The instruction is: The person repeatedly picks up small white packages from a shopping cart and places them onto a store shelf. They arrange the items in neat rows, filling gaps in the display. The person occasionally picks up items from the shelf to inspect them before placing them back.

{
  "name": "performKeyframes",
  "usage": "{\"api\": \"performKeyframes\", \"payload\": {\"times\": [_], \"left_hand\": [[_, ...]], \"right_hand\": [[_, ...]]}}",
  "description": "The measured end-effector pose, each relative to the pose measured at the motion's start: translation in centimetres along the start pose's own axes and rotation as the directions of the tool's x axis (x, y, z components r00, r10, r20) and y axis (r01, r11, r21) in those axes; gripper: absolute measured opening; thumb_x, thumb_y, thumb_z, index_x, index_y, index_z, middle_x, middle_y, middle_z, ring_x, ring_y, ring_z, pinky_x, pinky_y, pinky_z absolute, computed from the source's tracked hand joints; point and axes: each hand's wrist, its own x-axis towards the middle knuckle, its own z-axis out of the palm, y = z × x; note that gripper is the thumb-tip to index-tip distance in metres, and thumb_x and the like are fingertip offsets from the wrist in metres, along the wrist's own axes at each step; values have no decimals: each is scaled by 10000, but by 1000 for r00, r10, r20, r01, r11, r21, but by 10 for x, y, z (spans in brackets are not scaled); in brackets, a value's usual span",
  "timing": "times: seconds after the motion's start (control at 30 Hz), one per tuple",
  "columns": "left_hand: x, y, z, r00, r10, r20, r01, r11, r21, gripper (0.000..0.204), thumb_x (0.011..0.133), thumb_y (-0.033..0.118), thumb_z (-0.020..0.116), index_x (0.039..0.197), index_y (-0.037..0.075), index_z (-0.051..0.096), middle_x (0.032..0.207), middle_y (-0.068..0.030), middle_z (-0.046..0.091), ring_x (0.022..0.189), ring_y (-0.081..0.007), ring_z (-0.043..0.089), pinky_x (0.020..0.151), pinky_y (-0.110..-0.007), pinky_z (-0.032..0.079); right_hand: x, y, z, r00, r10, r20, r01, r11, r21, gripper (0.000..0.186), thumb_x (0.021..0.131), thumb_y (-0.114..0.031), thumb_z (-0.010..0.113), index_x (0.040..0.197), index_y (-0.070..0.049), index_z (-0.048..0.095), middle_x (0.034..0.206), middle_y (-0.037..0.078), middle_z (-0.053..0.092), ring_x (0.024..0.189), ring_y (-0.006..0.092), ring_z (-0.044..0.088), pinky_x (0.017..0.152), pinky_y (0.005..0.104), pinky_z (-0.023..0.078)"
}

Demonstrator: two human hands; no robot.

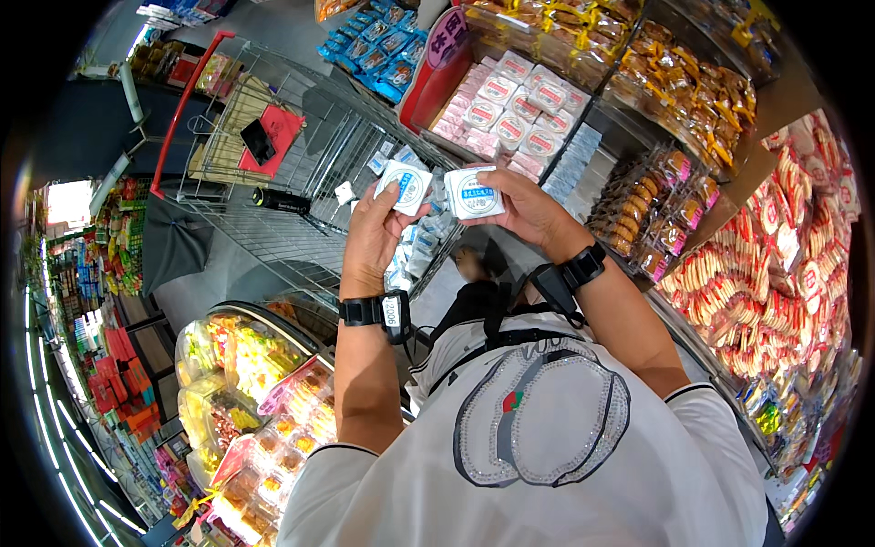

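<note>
My left hand (374,232) holds a small white square packet with a blue round label (406,185), tilted up in front of me. My right hand (524,208) grips a second white packet with a blue label (474,193) right beside the first; the two packets are nearly touching. Both hands are raised over the edge of a wire shopping cart (273,228). Black bands sit on both wrists. More of the same white and blue packets (415,246) lie in the cart just below my hands.
A shelf bin of pink and white round-labelled packets (510,109) stands just beyond my hands. Blue snack bags (378,50) lie at the back. Bagged biscuits and crackers (775,273) fill the shelves on the right. Clear tubs of sweets (246,383) are at the lower left. A phone (258,141) rests in the cart.
</note>
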Motion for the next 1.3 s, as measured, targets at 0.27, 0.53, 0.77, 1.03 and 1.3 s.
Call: {"api": "performKeyframes", "payload": {"times": [0.27, 0.53, 0.77, 1.03, 1.3], "left_hand": [[-13, -11, 46, 994, 70, -84, -66, 996, 56, 422, 1001, 177, 554, 1335, -49, 427, 1198, -153, 610, 1035, -233, 659, 911, -431, 577], [-9, -46, 70, 962, 237, -139, -160, 895, 417, 418, 999, 202, 574, 1327, -27, 455, 1125, -121, 614, 965, -164, 630, 807, -318, 558], [-21, -59, 94, 978, 198, -69, -154, 901, 406, 337, 1003, 229, 566, 1224, -24, 545, 1073, -82, 645, 920, -128, 632, 805, -275, 535], [-22, -62, 94, 989, 145, -34, -120, 911, 394, 416, 1033, 328, 492, 1261, -13, 560, 1082, -80, 651, 908, -125, 633, 747, -253, 535], [-30, -58, 108, 998, 67, 19, -69, 987, 147, 411, 1032, 343, 492, 1293, 32, 554, 1169, -64, 636, 1013, -148, 597, 841, -294, 476]], "right_hand": [[-33, -12, -9, 993, -63, -96, 59, 997, -49, 404, 961, -263, 576, 1257, 3, 509, 1148, 140, 647, 1001, 247, 678, 855, 410, 587], [-51, -2, -15, 986, -87, -140, 81, 995, -50, 379, 985, -250, 545, 1257, 10, 499, 1157, 141, 637, 1013, 251, 670, 844, 432, 589], [-66, -6, -24, 977, -126, -173, 122, 992, -34, 372, 993, -244, 532, 1269, 2, 494, 1179, 133, 626, 1041, 261, 657, 854, 447, 584], [-76, -6, -21, 969, -142, -201, 145, 989, 2, 365, 971, -212, 512, 1227, 47, 509, 1151, 173, 625, 974, 277, 671, 787, 421, 609], [-78, -8, -27, 970, -96, -224, 107, 994, 37, 387, 958, -224, 515, 1241, 40, 499, 1157, 163, 626, 1020, 286, 647, 872, 456, 577]]}}
